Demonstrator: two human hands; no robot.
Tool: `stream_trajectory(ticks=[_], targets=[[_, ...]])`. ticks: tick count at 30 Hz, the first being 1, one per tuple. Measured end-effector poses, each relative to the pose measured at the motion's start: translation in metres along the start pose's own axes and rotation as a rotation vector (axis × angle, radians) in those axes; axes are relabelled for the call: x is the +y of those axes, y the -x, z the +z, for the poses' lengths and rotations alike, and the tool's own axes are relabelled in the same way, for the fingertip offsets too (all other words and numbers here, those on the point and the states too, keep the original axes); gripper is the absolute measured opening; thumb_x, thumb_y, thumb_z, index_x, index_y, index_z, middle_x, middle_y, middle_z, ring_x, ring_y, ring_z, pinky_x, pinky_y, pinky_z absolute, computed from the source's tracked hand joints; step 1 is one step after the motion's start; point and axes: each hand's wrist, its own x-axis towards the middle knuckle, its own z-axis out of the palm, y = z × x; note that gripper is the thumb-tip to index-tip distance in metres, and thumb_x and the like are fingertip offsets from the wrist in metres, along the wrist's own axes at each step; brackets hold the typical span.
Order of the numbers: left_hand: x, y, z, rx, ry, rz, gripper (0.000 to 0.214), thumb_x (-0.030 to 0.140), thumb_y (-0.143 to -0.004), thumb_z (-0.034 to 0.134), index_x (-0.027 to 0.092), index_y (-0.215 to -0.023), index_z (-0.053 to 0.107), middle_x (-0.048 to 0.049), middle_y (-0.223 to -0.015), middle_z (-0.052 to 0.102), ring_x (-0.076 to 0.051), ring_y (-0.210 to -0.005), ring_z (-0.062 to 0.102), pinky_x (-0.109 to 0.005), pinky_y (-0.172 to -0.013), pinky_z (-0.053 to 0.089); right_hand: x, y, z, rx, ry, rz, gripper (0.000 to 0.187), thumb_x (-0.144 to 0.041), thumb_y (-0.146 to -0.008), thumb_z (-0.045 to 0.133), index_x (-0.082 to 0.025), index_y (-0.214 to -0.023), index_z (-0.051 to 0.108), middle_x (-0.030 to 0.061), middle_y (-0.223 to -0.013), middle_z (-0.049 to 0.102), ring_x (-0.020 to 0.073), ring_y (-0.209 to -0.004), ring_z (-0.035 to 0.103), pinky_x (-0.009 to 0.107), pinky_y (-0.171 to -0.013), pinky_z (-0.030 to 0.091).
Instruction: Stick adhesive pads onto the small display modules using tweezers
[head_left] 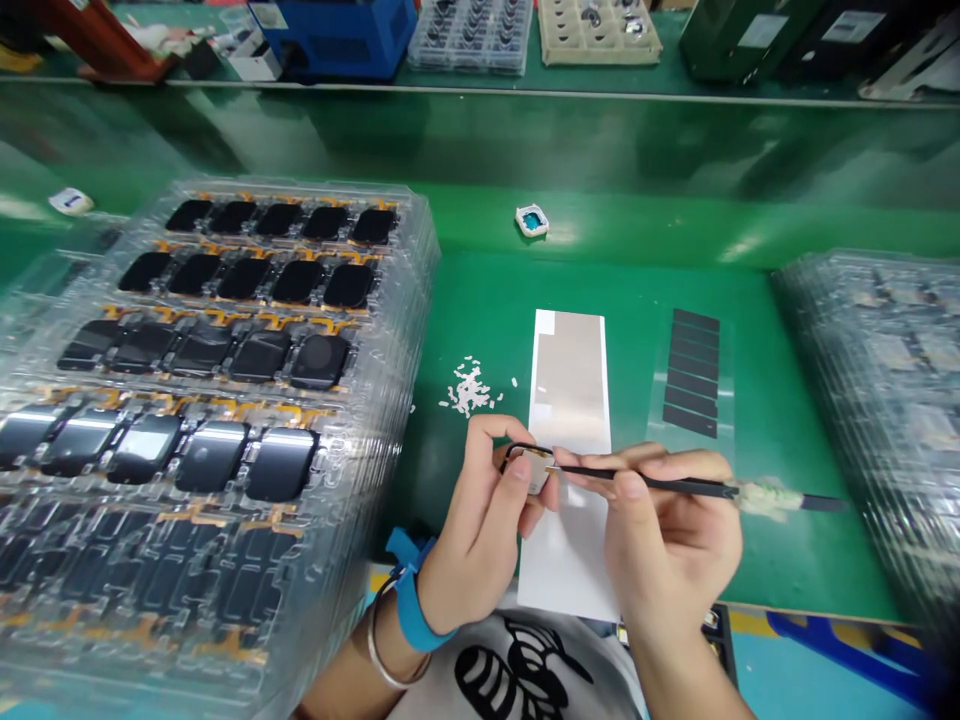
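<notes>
Just below the middle of the head view, my left hand (484, 520) grips a small watch screen (537, 470) between thumb and fingers. Its pale silvery back faces me and a dark edge shows along its top. My right hand (671, 540) is closed around slim black tweezers (697, 487) with pale wrapping near the rear end. Their tip meets the right edge of the watch screen. Under both hands lies a sheet of white backing paper (570, 570), with a silvery-beige upper part. A blue band and a metal bangle circle my left wrist.
Stacked clear trays (420, 260) of black watch screens fill the left side. More blurred trays (885, 340) stand right. Small white pieces (470, 388) lie beside the paper. A strip of black stickers (694, 370) is to its right. A white square frame (532, 221) lies behind.
</notes>
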Motion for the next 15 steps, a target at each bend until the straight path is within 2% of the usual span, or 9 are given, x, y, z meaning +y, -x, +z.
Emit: stream_trajectory(ticks=[10, 15], targets=[[0.0012, -0.0011, 0.0002, -0.006, -0.008, 0.007, 0.013, 0.037, -0.110, 0.039, 0.025, -0.108, 0.043, 0.0032, -0.078, 0.059, -0.009, -0.055, 0.041, -0.020, -0.054, 0.037, 0.0011, -0.0008, 0.0006, -0.002, -0.009, -0.003, 0.013, -0.013, -0.095, 0.062, -0.024, -0.098, 0.055, 0.0008, -0.087, 0.072, 0.0186, -0.086, 0.079, 0.030, -0.071, 0.069], [0.0008, -0.0006, 0.0000, -0.007, -0.010, -0.001, 0.013, 0.037, -0.110, 0.039, 0.025, -0.109, 0.043, 0.0031, -0.079, 0.059, -0.009, -0.055, 0.041, -0.020, -0.055, 0.037, 0.0005, -0.0018, 0.0004, -0.008, 0.003, -0.001, 0.013, -0.014, -0.095, 0.062, -0.024, -0.098, 0.055, 0.0020, -0.089, 0.073, 0.0203, -0.089, 0.079, 0.032, -0.072, 0.070]])
